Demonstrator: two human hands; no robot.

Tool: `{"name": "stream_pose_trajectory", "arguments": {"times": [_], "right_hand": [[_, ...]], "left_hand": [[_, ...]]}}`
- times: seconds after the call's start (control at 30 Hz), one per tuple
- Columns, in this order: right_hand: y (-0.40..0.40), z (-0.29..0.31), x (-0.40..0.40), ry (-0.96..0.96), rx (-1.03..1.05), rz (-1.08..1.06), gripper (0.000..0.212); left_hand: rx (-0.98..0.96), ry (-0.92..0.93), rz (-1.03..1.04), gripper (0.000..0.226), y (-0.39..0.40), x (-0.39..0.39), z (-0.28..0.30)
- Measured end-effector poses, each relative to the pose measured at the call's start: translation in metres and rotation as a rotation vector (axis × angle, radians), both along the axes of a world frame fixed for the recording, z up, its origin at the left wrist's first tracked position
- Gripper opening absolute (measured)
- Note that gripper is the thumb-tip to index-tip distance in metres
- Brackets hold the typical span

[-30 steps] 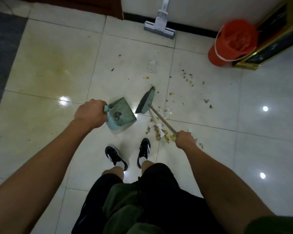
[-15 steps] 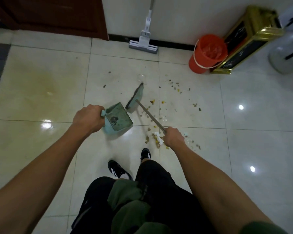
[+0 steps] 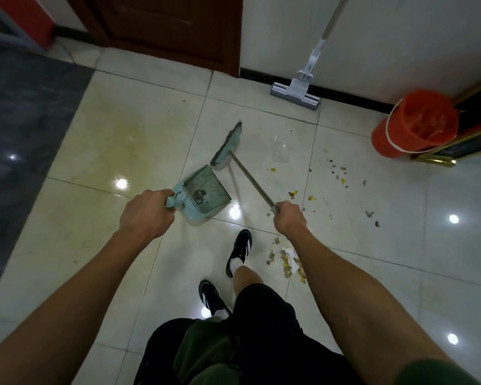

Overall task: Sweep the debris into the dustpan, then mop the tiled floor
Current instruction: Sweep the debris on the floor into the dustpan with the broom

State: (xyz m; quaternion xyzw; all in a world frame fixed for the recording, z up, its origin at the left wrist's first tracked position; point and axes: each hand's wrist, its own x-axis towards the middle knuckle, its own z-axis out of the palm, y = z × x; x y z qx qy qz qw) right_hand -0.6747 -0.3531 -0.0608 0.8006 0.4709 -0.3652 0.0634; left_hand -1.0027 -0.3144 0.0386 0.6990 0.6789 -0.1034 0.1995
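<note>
My left hand (image 3: pixel 147 215) grips the handle of a light green dustpan (image 3: pixel 203 190), which holds a small clump of dirt near its comb. My right hand (image 3: pixel 289 219) is closed on the metal handle of a green broom (image 3: pixel 227 144); the broom head sits just beyond the dustpan's mouth. Scattered debris (image 3: pixel 338 173) of yellow and grey bits lies on the tiles to the right. A denser pile of debris (image 3: pixel 288 259) with a white scrap lies by my right forearm. A clear plastic scrap (image 3: pixel 280 152) lies right of the broom head.
A white flat mop (image 3: pixel 296 91) leans against the far wall. An orange bucket (image 3: pixel 413 125) stands at the right beside a gold-framed object (image 3: pixel 461 145). A brown door (image 3: pixel 167 29) is at the back, a dark grey floor strip (image 3: pixel 20 112) on the left. My feet (image 3: pixel 239 252) stand below the dustpan.
The view has shifted, so broom, dustpan and hands appear further right and nearer. The broom head has swung left, away from the debris, to the dustpan's mouth. One foot has stepped forward.
</note>
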Motion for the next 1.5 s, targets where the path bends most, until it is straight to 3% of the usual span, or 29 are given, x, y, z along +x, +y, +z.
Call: {"name": "stream_pose_trajectory", "arguments": {"times": [0.3, 0.57, 0.73, 1.0, 1.5], "right_hand": [[0.146, -0.018, -0.02, 0.255, -0.085, -0.036, 0.036], [0.184, -0.036, -0.005, 0.079, -0.117, 0.124, 0.033], [0.149, -0.035, 0.018, -0.071, -0.178, 0.2, 0.033], [0.059, -0.009, 0.022, -0.139, -0.202, -0.015, 0.026], [-0.142, 0.019, -0.013, -0.216, -0.256, -0.409, 0.028]], "left_hand": [[-0.041, 0.087, 0.043, 0.007, 0.092, 0.013, 0.004], [-0.078, 0.124, -0.054, 0.011, 0.128, 0.035, -0.009], [-0.063, 0.099, -0.117, 0.009, 0.135, 0.036, -0.009], [-0.043, 0.031, -0.251, 0.006, 0.141, 0.039, -0.001], [0.018, 0.014, -0.606, 0.012, 0.081, 0.068, -0.006]]}}
